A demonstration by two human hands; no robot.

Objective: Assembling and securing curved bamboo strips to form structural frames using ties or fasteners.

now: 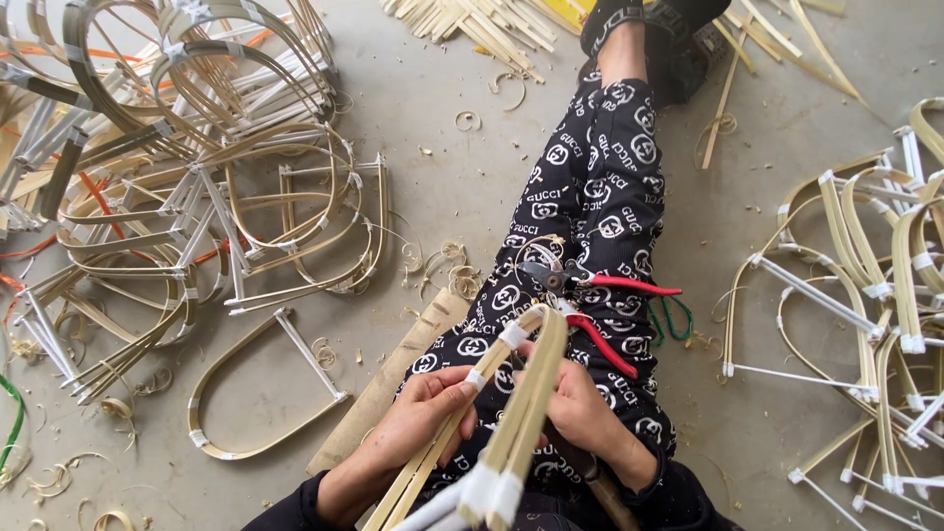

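My left hand (418, 418) grips a pale bamboo strip frame (511, 403) low down, near a white tape wrap. My right hand (580, 413) holds the same frame from the other side, fingers curled around its strips. The frame rises from the bottom edge towards my lap, bound with white tape at several spots. Red-handled pliers (600, 295) lie open on my thigh just beyond the frame's tip, untouched. My legs in black patterned trousers (590, 197) stretch away over the concrete floor.
A heap of bent bamboo arches taped in white (197, 157) fills the left. More arches (865, 285) lie at the right. One arch (265, 383) lies alone near a wooden board (383, 383). Loose strips (482, 25) and shavings litter the floor.
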